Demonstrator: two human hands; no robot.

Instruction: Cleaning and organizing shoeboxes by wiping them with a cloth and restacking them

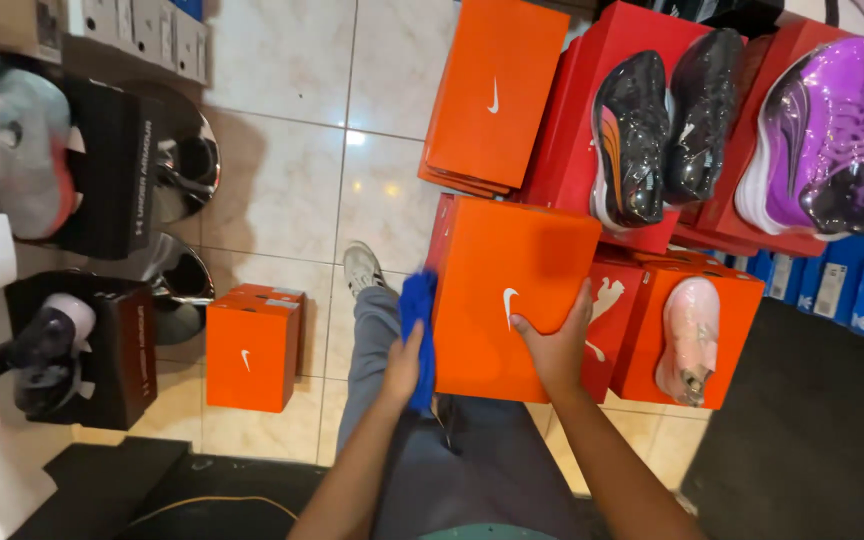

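My right hand (555,343) grips the near right edge of an orange shoe box (512,290) that rests against my lap. Held in my left hand (404,365), a blue cloth (418,320) presses against the box's left side. My grey trouser leg and a light shoe (361,267) stretch out over the tiled floor to the left of the box.
More orange and red boxes stand beyond, topped with a black pair (657,125), a purple pair (832,135) and a pink shoe (690,340). A small orange box (250,350) sits on the floor at left. Black boxes with shoes (102,170) line the left. Blue boxes (852,285) at right.
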